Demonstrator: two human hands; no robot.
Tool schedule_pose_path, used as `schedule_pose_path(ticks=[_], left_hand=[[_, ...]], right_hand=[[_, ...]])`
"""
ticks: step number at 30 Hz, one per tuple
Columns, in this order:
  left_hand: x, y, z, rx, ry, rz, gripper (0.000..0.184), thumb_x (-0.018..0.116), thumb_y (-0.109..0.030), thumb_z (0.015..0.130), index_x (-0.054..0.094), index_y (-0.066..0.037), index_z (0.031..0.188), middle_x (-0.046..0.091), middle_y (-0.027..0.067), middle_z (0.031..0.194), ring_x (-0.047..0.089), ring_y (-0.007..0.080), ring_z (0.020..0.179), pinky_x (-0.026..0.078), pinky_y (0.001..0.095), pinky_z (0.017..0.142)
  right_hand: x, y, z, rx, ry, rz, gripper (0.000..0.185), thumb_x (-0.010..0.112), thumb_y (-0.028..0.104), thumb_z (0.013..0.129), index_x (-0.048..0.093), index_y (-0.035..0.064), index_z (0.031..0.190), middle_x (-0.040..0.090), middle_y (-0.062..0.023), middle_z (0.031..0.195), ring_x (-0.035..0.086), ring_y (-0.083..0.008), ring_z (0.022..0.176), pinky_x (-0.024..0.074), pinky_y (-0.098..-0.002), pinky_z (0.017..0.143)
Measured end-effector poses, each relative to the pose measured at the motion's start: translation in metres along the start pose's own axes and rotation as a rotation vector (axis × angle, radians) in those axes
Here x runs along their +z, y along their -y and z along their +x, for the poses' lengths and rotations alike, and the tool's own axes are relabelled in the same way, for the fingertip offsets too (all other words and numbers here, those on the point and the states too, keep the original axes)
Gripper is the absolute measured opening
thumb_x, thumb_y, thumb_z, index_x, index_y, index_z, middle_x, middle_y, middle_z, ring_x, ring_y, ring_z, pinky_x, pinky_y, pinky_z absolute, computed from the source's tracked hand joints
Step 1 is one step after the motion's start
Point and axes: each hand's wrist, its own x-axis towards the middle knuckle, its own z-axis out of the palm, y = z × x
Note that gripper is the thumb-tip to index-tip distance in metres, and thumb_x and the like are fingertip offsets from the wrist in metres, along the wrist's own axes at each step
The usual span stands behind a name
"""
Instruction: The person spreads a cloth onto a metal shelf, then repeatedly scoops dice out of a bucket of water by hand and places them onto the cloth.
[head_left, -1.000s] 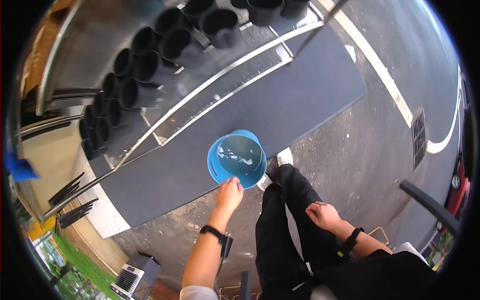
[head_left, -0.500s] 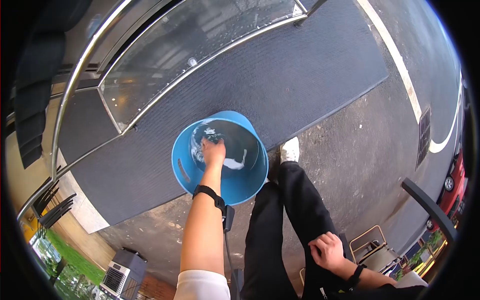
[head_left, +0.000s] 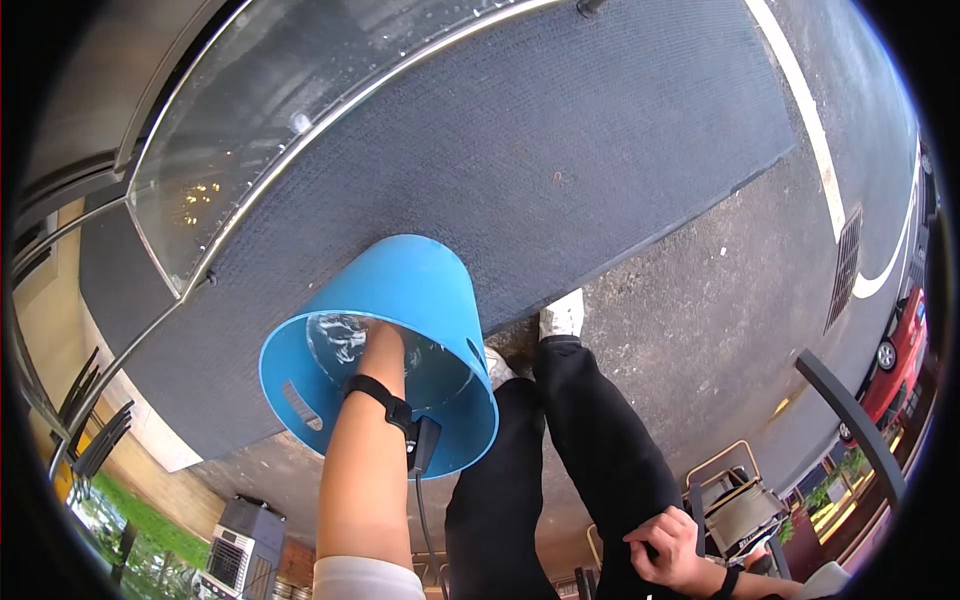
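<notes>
A blue bucket (head_left: 410,280) leans with its mouth toward me, at the edge of the dark mat. Water with bright reflections (head_left: 345,338) shows inside it. My left hand (head_left: 384,345) reaches deep into the bucket; the rim side hides its fingers, so I cannot see what they touch. A black strap (head_left: 372,392) with a small black box and cable (head_left: 425,445) is on that wrist. On my right thigh rests my right hand (head_left: 665,545), its fingers loosely curled and nothing visible in them.
A dark ribbed mat (head_left: 560,150) lies ahead, bordered by a metal-framed glass panel (head_left: 330,60). My white shoe (head_left: 562,312) stands right of the bucket. A folding chair (head_left: 740,505), a black bar (head_left: 850,425) and a floor drain (head_left: 845,270) are at the right.
The bucket has tipped its mouth toward me, showing more outer wall, and sits further left and lower in view. My left hand has gone behind the rim. My right hand stays on my leg.
</notes>
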Motion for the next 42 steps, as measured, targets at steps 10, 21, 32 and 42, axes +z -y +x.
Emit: schedule_pose_path(ticks=[10, 21, 32, 42], left_hand=[[-0.001, -0.002, -0.014, -0.013, 0.08, 0.046, 0.068, 0.064, -0.03, 0.089, 0.04, 0.002, 0.144, 0.046, 0.0288, 0.141, 0.043, 0.0399, 0.133, 0.035, 0.0437, 0.11], [0.003, -0.009, -0.027, -0.025, 0.175, 0.085, 0.064, 0.063, -0.032, 0.09, 0.042, 0.001, 0.141, 0.049, 0.0273, 0.138, 0.045, 0.0382, 0.129, 0.037, 0.0435, 0.106], [0.01, -0.013, -0.035, -0.022, 0.281, 0.136, 0.061, 0.061, -0.033, 0.091, 0.045, 0.001, 0.138, 0.051, 0.0259, 0.134, 0.048, 0.0366, 0.125, 0.04, 0.0434, 0.103], [0.022, -0.017, -0.062, -0.004, 0.457, 0.201, 0.057, 0.06, -0.034, 0.092, 0.047, 0.001, 0.136, 0.053, 0.0246, 0.13, 0.05, 0.0352, 0.121, 0.042, 0.0432, 0.1]], right_hand=[[-0.008, -0.003, 0.006, 0.034, 0.02, 0.072, 0.015, 0.068, 0.004, 0.068, 0.069, 0.013, 0.08, 0.067, -0.0001, 0.077, 0.061, -0.0195, 0.065, 0.0465, -0.0328, 0.06], [-0.012, 0.0, 0.014, 0.057, 0.033, 0.079, 0.015, 0.068, 0.003, 0.067, 0.069, 0.0125, 0.079, 0.068, 0.0, 0.077, 0.061, -0.0203, 0.065, 0.0476, -0.0328, 0.061], [-0.013, 0.002, 0.018, 0.065, 0.034, 0.086, 0.016, 0.067, 0.001, 0.067, 0.068, 0.0122, 0.078, 0.068, 0.0006, 0.076, 0.061, -0.02, 0.065, 0.0479, -0.0326, 0.061], [-0.01, 0.003, 0.019, 0.059, 0.022, 0.086, 0.016, 0.067, 0.001, 0.066, 0.068, 0.012, 0.077, 0.067, 0.0002, 0.075, 0.059, -0.0207, 0.063, 0.0475, -0.0328, 0.06]])
